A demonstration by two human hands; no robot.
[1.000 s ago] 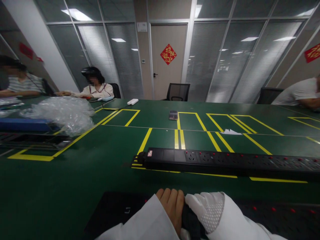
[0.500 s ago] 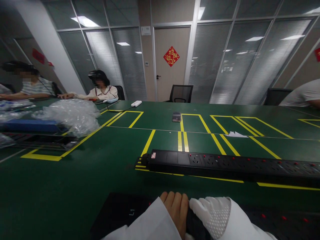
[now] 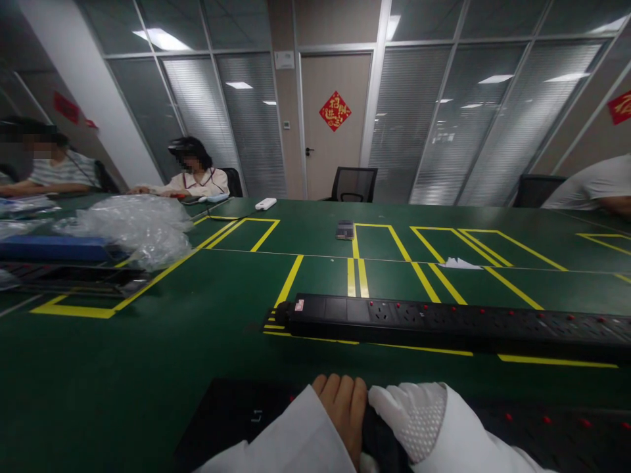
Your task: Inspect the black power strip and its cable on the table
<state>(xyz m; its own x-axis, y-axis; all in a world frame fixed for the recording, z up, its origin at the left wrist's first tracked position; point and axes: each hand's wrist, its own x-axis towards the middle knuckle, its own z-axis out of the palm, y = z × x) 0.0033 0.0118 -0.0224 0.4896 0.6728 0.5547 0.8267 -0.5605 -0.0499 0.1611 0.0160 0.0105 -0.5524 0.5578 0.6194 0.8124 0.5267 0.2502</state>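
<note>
At the bottom middle, my bare left hand (image 3: 344, 404) has its fingers curled side by side, and its thumb is hidden. Beside it, my right hand (image 3: 414, 414) wears a white glove with a dotted grip pattern, its fingers bent inward. Both close round a dark, bulky thing (image 3: 382, 440) whose kind I cannot make out. Under my hands and white sleeves lies a black power strip (image 3: 227, 410), marked L1 at its left end, with red switches showing to the right. A second black power strip (image 3: 355, 309) lies crosswise further off, with a row of sockets and red switches.
Yellow tape outlines mark the green table (image 3: 162, 355). Clear plastic wrapping (image 3: 133, 226) and a blue box (image 3: 54, 248) lie at the left. A small dark box (image 3: 345, 230), a white device (image 3: 266, 204) and torn paper (image 3: 459, 263) are further back. Other people sit at both sides.
The view has turned very slightly, so the scene sits a little further left. My hands keep nearly the same pose on the dark thing.
</note>
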